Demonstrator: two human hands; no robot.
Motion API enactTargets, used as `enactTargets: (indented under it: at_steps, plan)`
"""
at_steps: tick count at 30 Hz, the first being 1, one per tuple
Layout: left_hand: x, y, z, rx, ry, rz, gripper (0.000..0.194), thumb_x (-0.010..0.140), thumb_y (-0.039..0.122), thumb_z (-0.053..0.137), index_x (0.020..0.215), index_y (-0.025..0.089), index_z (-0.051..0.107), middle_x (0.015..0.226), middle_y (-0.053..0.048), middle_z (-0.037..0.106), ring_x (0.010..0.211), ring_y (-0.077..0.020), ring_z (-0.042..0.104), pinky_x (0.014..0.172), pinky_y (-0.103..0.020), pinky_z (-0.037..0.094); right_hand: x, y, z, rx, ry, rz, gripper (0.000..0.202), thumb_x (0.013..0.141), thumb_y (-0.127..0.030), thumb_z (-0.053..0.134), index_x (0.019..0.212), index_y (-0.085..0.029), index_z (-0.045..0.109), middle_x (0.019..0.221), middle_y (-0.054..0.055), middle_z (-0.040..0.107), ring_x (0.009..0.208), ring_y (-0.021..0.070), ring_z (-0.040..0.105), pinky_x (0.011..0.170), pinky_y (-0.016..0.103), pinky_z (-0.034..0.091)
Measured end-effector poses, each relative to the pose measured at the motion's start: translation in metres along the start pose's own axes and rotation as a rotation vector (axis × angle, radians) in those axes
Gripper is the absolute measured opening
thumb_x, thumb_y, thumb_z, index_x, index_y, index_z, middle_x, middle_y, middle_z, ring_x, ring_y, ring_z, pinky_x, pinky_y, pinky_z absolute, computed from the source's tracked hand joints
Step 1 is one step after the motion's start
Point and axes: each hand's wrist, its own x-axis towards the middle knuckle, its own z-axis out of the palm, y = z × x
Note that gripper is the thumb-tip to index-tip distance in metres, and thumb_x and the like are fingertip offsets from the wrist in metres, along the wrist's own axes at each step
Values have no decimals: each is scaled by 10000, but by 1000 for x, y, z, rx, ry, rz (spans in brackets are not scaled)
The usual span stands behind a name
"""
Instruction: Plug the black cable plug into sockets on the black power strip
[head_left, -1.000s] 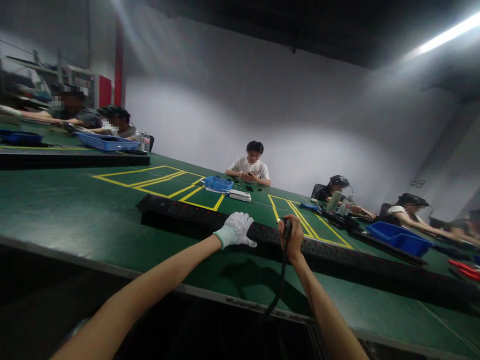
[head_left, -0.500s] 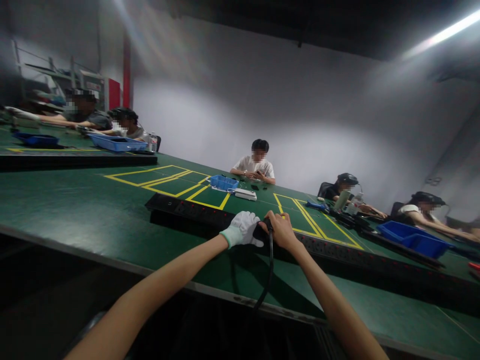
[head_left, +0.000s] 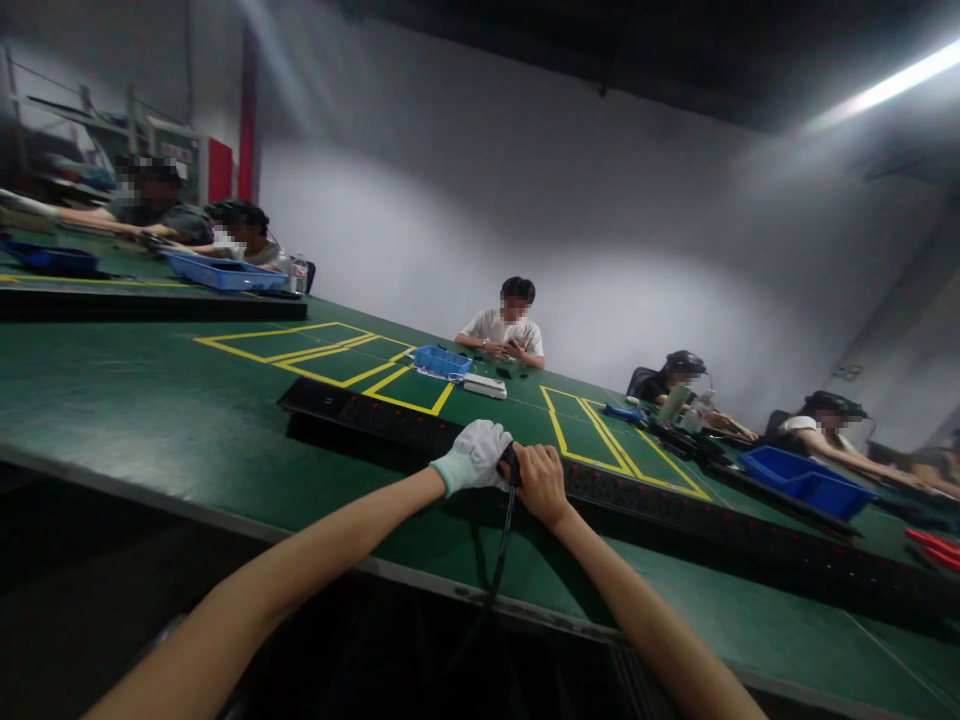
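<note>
A long black power strip (head_left: 352, 408) with a row of sockets and small red marks runs slantwise across the green table. My left hand (head_left: 478, 455), in a white glove with a mint cuff, is closed over the strip near its middle. Right beside it, my bare right hand (head_left: 541, 484) grips a black plug (head_left: 511, 463) against the strip. A black cable (head_left: 498, 560) hangs from the plug over the table's near edge. The plug's prongs and the socket under my hands are hidden.
Yellow tape outlines (head_left: 307, 352) mark the green table (head_left: 172, 400). Beyond the strip are a light blue basket (head_left: 442, 361) and a white box (head_left: 484, 385). Dark blue trays (head_left: 804, 483) and a red object (head_left: 934, 548) lie at right. A person (head_left: 504, 325) sits opposite; several others work at both sides.
Both hands have drawn closer together, and my right hand has shifted left with the plug and turned so its knuckles face up. The cable has swung left. The camera view has shifted slightly.
</note>
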Motion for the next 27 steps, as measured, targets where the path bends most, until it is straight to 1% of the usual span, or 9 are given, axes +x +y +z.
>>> enactTargets:
  at_steps: [5,7,10,12,15,18,23,27]
  plan:
    - [1,-2,0,14,-13,15,667,656,706,537,1021,149,520,984,-136,545,911,-290,520,808,-405,359,-1,1,1,62,30,21,329,887,-372,445,1129,-158,506,939,109,571,910,262,473,872,402,313]
    - [1,-3,0,16,-21,27,657,667,689,540,1036,147,512,989,-136,546,916,-290,524,808,-402,361,-1,3,-1,86,33,29,374,851,-399,498,1141,-161,495,1029,126,548,982,282,454,892,416,314]
    - [2,-5,1,15,-30,55,657,678,685,534,1061,152,499,1004,-129,550,920,-285,531,810,-395,366,-1,8,-5,122,24,29,486,813,-415,545,1209,-155,437,1159,151,504,1073,299,436,921,434,314]
    - [2,-5,0,16,-33,64,679,676,706,518,1069,153,494,1002,-127,555,912,-283,538,808,-393,371,-2,13,-8,145,3,20,542,800,-414,559,1244,-145,403,1156,153,517,1064,292,461,916,430,328]
    - [2,-5,0,18,-34,64,708,662,734,508,1064,152,493,984,-125,561,895,-282,546,797,-390,378,-4,22,-11,177,-51,-16,567,765,-397,601,1250,-170,413,1129,122,552,1033,272,500,900,402,353]
    - [3,-4,-2,16,-30,60,711,649,738,518,1048,150,495,966,-128,562,881,-282,551,781,-388,382,-6,28,-14,206,-95,-44,602,739,-377,635,1267,-191,413,1164,106,551,1057,259,504,908,381,360]
    - [1,-5,-3,13,-17,66,690,654,728,526,1037,154,501,945,-120,566,862,-278,560,762,-382,386,-6,31,-13,233,-122,-43,622,737,-377,648,1281,-185,415,1192,114,548,1074,258,507,906,377,371]
    - [0,-4,-2,12,-3,75,695,675,721,518,1087,162,491,966,-116,571,885,-279,558,778,-386,383,-6,31,-12,235,-123,-40,605,748,-362,639,1285,-192,419,1196,109,551,1083,254,506,908,373,372]
